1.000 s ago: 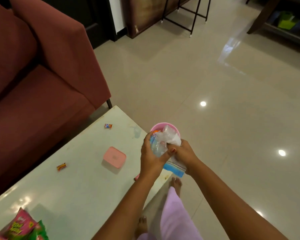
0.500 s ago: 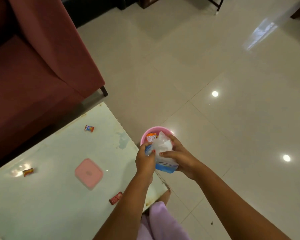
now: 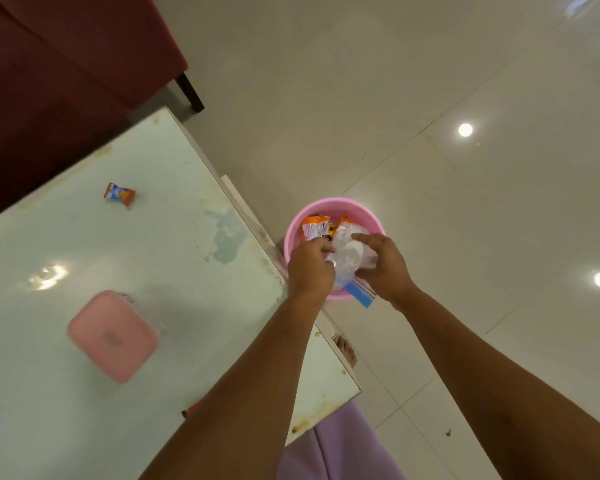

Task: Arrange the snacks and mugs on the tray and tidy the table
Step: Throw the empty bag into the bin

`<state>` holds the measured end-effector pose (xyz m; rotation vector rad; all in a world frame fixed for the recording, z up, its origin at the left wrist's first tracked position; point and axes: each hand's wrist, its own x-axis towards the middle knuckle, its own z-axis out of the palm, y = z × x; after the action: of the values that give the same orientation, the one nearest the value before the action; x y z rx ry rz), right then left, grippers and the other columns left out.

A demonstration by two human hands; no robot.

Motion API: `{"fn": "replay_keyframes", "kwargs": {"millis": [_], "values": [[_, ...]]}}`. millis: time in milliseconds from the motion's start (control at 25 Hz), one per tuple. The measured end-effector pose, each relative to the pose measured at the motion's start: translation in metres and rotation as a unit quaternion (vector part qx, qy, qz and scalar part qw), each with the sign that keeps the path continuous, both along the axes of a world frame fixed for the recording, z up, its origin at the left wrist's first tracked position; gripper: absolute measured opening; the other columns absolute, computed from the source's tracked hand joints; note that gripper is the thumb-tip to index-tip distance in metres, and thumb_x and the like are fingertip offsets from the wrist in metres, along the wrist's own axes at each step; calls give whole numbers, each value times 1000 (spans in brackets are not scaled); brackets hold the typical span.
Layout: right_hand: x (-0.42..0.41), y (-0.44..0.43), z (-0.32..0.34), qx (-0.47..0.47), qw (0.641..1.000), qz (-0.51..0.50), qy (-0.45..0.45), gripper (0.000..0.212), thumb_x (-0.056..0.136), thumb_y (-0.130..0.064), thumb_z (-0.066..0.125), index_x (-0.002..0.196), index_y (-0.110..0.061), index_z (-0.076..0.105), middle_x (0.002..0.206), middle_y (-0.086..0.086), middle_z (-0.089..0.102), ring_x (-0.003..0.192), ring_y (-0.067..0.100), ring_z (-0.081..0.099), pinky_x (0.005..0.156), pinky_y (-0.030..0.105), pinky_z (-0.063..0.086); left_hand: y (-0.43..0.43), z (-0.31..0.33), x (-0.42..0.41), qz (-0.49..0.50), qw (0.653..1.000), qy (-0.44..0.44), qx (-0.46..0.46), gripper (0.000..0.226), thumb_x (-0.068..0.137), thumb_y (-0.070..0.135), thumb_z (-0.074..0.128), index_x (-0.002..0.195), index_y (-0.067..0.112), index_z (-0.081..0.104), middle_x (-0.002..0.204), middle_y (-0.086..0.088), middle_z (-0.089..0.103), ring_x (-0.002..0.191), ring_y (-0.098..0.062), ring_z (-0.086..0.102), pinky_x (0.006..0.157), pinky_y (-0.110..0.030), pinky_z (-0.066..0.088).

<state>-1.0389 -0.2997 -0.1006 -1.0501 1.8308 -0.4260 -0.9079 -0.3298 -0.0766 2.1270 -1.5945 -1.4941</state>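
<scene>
A pink bucket [image 3: 362,210] stands on the floor by the table's corner, with orange wrappers [image 3: 315,229] inside it. Over the bucket both my hands hold a crumpled clear plastic bag [image 3: 347,253] with a blue strip. My left hand [image 3: 310,266] grips the bag's left side with curled fingers. My right hand [image 3: 383,266] holds its right side, fingers curved over the top. On the pale green table [image 3: 84,258] lie a pink square lid [image 3: 113,336] and a small orange-and-blue candy wrapper [image 3: 119,194]. A red wrapper [image 3: 193,407] peeks out beside my left forearm.
A dark red sofa [image 3: 59,64] runs along the far side of the table, one black leg on the floor. Glossy beige tiles [image 3: 430,98] spread to the right. My foot [image 3: 345,349] and a lilac garment [image 3: 336,445] are at the table's near edge.
The view has tilted down and closer. My hands have lowered the plastic bag into the mouth of the pink bucket, and the orange wrappers inside have come into view.
</scene>
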Motion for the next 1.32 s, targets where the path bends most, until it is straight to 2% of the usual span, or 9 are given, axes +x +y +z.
{"fn": "replay_keyframes", "kwargs": {"millis": [80, 200, 320, 400, 480, 640, 920, 1120, 1320], "values": [[2, 0, -33, 21, 999, 30, 12, 64, 81, -2, 64, 139, -11, 40, 148, 12, 28, 135, 29, 32, 108, 32, 32, -6, -19, -11, -135, 989, -63, -7, 27, 89, 8, 59, 115, 10, 62, 117, -8, 65, 106, -26, 61, 89, -31, 49], [4, -3, -72, 62, 984, 159, 42, 76, 84, 8, 51, 149, -14, 18, 158, 14, -5, 146, 33, 1, 117, 39, 13, -18, -42, -20, -246, 959, -136, 29, 37, 93, 9, 50, 129, 11, 53, 128, -11, 59, 115, -29, 56, 95, -35, 45], [10, -15, -98, 61, 976, 202, 61, 68, 91, -1, 47, 149, -17, 16, 159, 12, -7, 146, 35, 1, 117, 44, 10, -26, -61, -14, -300, 932, -194, 62, 39, 94, 16, 49, 133, 15, 50, 132, -7, 56, 120, -26, 53, 95, -34, 45], [16, -22, -114, 69, 957, 254, 122, 74, 91, -10, 54, 150, -20, 10, 158, 12, -13, 143, 38, 14, 113, 47, 24, -25, -71, -13, -323, 914, -232, 82, 39, 92, 19, 53, 131, 18, 51, 131, -5, 56, 121, -25, 53, 92, -34, 46], [19, -24, -125, 71, 916, 331, 215, 91, 85, -15, 64, 150, -26, 2, 157, 14, -17, 141, 42, 20, 106, 50, 34, -23, -74, -13, -313, 912, -241, 113, 43, 90, 21, 56, 133, 20, 49, 133, -5, 54, 123, -26, 50, 92, -35, 45], [14, -22, -116, 80, 877, 370, 295, 99, 84, -25, 66, 146, -42, -9, 158, 11, -15, 144, 43, 5, 107, 52, 32, -25, -59, -13, -276, 928, -221, 116, 45, 92, 15, 51, 137, 13, 42, 130, -9, 55, 118, -27, 54, 81, -30, 41], [2, -6, -23, 26, 925, 288, 247, 82, 85, -5, 52, 147, -39, 10, 160, 7, 0, 136, 44, 20, 96, 52, 42, -24, 22, -14, -113, 989, -89, 41, 47, 91, 8, 49, 138, 12, 43, 135, -11, 54, 122, -28, 51, 94, -30, 41], [14, 1, 24, 56, 955, 229, 181, 78, 83, 4, 42, 148, -33, 18, 159, 4, 11, 139, 40, 14, 107, 51, 32, -9, 65, 1, -30, 998, -51, -10, 47, 86, 3, 51, 132, 13, 51, 130, -12, 57, 119, -31, 53, 98, -37, 44], [63, -3, 72, 6, 961, 222, 166, 74, 83, -4, 48, 147, -29, 20, 155, 8, 20, 137, 41, 21, 110, 51, 24, 26, 102, 52, 22, 981, -150, -124, 49, 85, 5, 55, 133, 14, 49, 142, -9, 44, 133, -26, 36, 107, -36, 35]]}}
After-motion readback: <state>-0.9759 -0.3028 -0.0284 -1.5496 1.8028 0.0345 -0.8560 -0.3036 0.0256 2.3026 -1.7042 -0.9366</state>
